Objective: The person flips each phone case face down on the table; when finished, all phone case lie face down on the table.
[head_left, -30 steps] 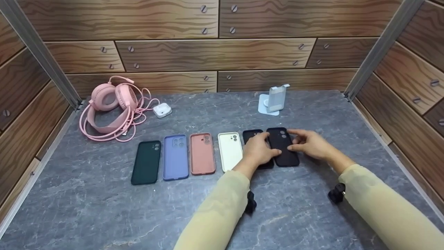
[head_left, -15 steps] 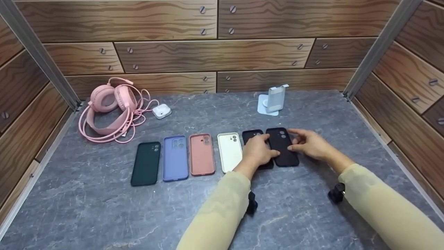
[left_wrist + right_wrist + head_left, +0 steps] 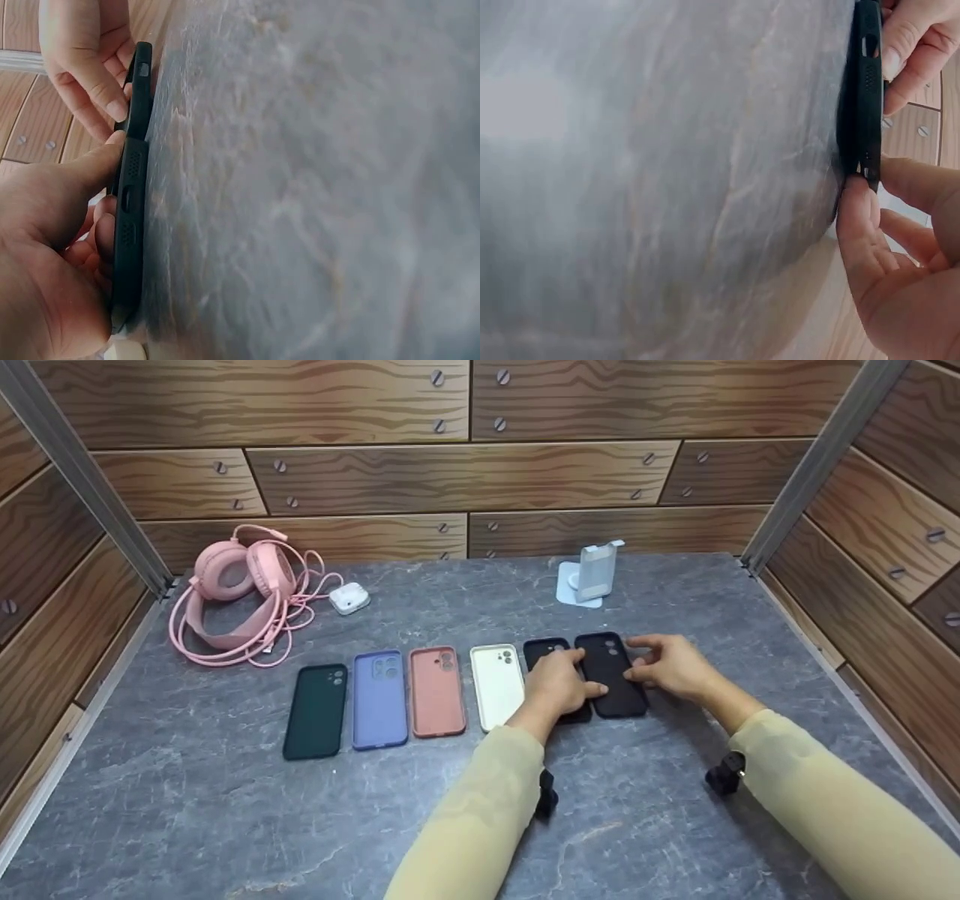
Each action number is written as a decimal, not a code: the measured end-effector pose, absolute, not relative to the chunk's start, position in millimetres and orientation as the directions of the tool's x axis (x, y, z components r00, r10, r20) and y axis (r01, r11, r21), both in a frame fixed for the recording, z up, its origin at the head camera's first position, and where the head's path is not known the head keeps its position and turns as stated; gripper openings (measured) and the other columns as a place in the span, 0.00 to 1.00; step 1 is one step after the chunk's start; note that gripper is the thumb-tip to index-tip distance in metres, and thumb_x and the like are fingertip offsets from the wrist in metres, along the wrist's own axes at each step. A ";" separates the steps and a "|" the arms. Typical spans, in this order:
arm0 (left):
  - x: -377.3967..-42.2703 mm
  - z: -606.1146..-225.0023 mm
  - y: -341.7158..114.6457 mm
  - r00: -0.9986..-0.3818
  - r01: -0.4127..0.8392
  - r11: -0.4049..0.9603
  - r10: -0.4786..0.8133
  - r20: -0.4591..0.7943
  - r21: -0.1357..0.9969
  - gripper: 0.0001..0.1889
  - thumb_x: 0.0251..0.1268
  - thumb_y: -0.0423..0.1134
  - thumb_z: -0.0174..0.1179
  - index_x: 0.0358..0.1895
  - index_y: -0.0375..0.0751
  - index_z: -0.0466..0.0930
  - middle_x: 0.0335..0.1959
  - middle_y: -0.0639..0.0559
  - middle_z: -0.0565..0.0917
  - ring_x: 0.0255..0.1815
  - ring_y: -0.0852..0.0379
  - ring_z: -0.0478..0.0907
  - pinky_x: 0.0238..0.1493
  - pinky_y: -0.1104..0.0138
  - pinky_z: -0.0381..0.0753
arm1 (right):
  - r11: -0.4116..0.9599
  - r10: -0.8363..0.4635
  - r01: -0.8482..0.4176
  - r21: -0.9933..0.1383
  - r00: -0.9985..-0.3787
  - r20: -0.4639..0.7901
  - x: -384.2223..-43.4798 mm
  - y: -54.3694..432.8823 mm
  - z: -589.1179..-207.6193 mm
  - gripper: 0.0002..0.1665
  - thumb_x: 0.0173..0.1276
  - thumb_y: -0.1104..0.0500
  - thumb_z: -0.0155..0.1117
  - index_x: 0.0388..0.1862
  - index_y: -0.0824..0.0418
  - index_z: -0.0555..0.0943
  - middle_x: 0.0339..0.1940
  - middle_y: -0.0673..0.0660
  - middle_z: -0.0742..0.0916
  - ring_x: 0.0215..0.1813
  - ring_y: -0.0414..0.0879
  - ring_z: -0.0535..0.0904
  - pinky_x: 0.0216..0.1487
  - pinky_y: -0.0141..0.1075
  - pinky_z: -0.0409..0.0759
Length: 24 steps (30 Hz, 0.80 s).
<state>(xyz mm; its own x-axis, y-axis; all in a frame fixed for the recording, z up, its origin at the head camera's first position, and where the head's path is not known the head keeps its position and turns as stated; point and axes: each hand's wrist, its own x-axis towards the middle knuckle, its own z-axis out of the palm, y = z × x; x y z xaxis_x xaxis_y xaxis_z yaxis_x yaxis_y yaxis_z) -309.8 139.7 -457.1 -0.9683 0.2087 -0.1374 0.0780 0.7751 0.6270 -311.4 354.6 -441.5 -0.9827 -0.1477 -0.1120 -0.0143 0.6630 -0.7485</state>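
Note:
In the head view, several phone cases lie in a row. At its right end is a black phone case (image 3: 609, 682), beside a second black phone case (image 3: 541, 646) mostly hidden under my left hand (image 3: 553, 686). My left index finger and thumb reach the seam between these two. In the left wrist view, the thumb lies along the rim, with the other fingers curled behind it. My right hand (image 3: 675, 669) pinches the rightmost case along its right edge, thumb and index finger at its side. The right wrist view shows those fingertips (image 3: 861, 201) at the case's corner.
Leftward lie a white case (image 3: 499, 690), a pink case (image 3: 438, 694), a blue case (image 3: 380, 705) and a dark green case (image 3: 316, 712). Behind them are pink headphones (image 3: 232, 600), a white earbud case (image 3: 349, 598) and a phone stand (image 3: 596, 574).
My right hand has drawn slightly to the right, its thumb slipping from the case's face toward its edge. The left hand stays in place, and the row of cases looks unchanged.

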 end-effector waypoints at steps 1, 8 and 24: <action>-309.5 -456.8 140.4 -0.968 0.077 0.777 0.207 -0.138 0.625 0.39 0.62 0.59 0.76 0.77 0.60 0.76 0.76 0.53 0.75 0.74 0.53 0.73 0.71 0.60 0.74 | 0.642 -0.146 -0.003 -0.766 -0.982 -0.118 -311.3 355.6 -441.5 0.41 0.67 0.67 0.75 0.74 0.80 0.69 0.39 0.61 0.89 0.35 0.39 0.84 0.36 0.30 0.85; -308.2 -455.7 147.3 -0.966 0.092 0.780 0.220 -0.134 0.619 0.39 0.63 0.58 0.76 0.77 0.58 0.75 0.77 0.51 0.74 0.76 0.52 0.71 0.73 0.60 0.72 | 0.510 -0.127 0.074 -0.857 -0.979 -0.160 -302.7 359.4 -434.6 0.41 0.70 0.70 0.71 0.76 0.81 0.65 0.44 0.62 0.90 0.39 0.40 0.87 0.43 0.33 0.88; -307.6 -456.0 141.8 -0.968 0.118 0.768 0.230 -0.099 0.629 0.39 0.65 0.56 0.76 0.77 0.52 0.75 0.73 0.49 0.78 0.73 0.51 0.74 0.72 0.60 0.73 | 0.425 -0.092 0.117 -0.897 -0.981 -0.171 -304.2 357.7 -445.1 0.39 0.73 0.66 0.72 0.77 0.78 0.67 0.51 0.63 0.90 0.43 0.39 0.87 0.47 0.34 0.87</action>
